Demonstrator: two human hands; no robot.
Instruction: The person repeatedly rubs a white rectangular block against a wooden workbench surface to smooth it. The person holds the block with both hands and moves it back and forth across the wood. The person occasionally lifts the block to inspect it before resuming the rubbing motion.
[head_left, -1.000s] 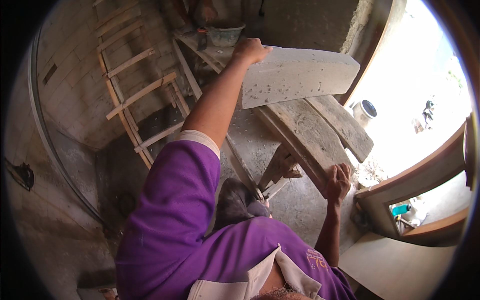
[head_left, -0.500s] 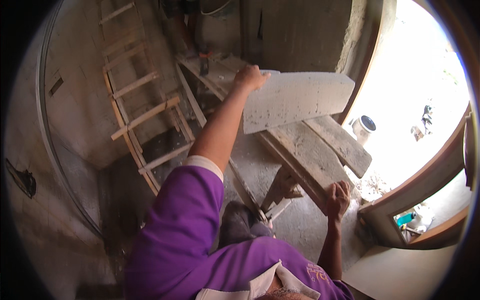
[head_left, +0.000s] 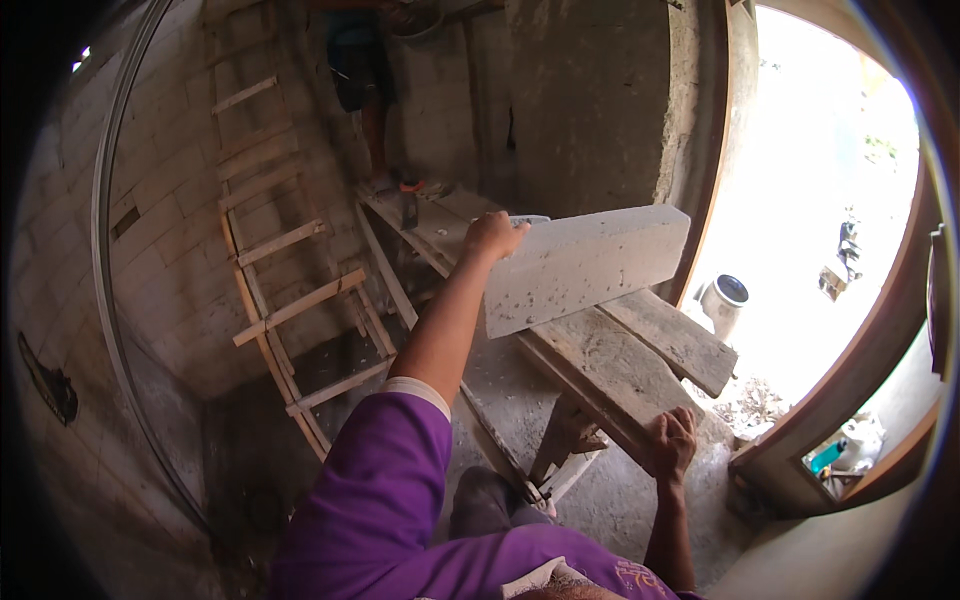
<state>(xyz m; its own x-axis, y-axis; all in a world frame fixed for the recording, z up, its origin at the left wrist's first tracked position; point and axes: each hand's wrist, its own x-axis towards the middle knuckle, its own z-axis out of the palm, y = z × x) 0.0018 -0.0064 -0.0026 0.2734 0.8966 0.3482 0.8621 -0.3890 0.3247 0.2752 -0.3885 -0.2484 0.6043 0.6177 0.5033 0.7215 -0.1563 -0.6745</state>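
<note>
A pale grey aerated concrete block (head_left: pixel 595 262) stands on its long edge across a wooden plank (head_left: pixel 600 350), its left end jutting past the plank's side. My left hand (head_left: pixel 495 237) is closed on the block's upper left corner, arm stretched forward. Beside those fingers, a small light-grey edge (head_left: pixel 530 219) shows behind the block; I cannot make out what it is. My right hand (head_left: pixel 674 440) grips the near end of the plank, fingers curled over its edge.
A second plank (head_left: pixel 680 345) lies alongside on the right. At left, a wooden ladder (head_left: pixel 262 300) leans on the block wall. Another person (head_left: pixel 365 85) stands at the far end of the planks, holding a bucket (head_left: pixel 420 25). A white bucket (head_left: pixel 724 300) stands by the bright doorway.
My view has tilted up, so the scene sits lower and more of the other person shows. Both hands keep their places on the block and the plank.
</note>
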